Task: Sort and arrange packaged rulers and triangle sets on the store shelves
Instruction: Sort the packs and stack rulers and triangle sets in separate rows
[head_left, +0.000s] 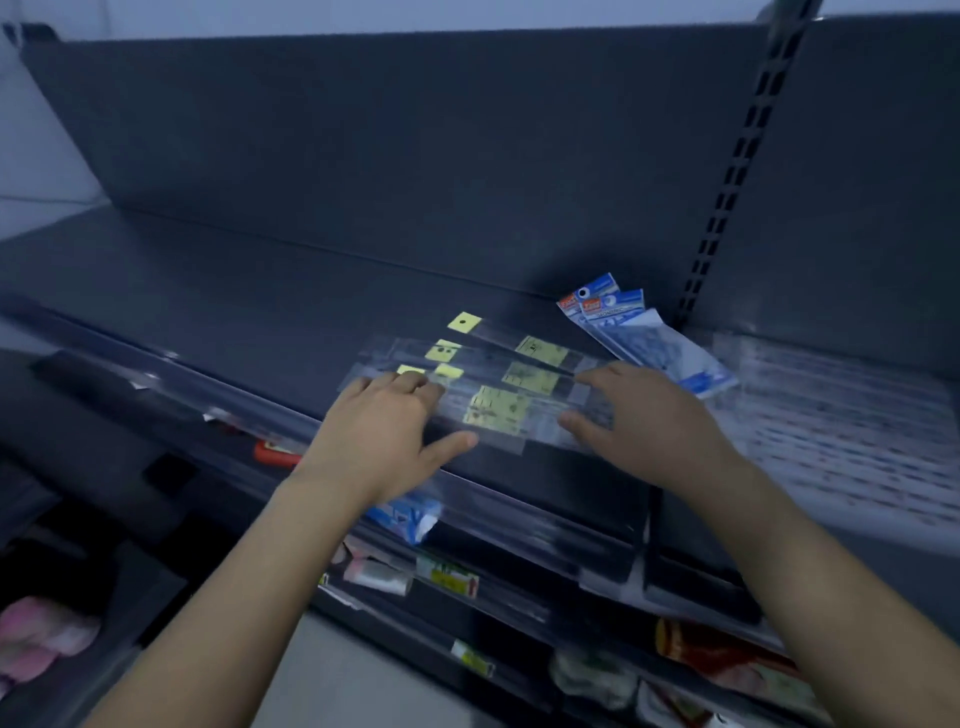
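Several clear packaged rulers (498, 384) with yellow labels and yellow hang tabs lie side by side on the dark grey shelf (260, 301). My left hand (384, 431) rests flat on their left ends, fingers straight and thumb spread toward the front. My right hand (644, 421) lies on their right ends with fingers stretched out. Two blue-and-white packaged triangle sets (644, 332) lie overlapped just behind my right hand, near the shelf's right upright.
A slotted upright post (737, 171) divides this bay from the one on the right, where clear packages (852, 415) lie. A clear price rail (519, 514) runs along the shelf's front edge. Lower shelves hold assorted goods (395, 566).
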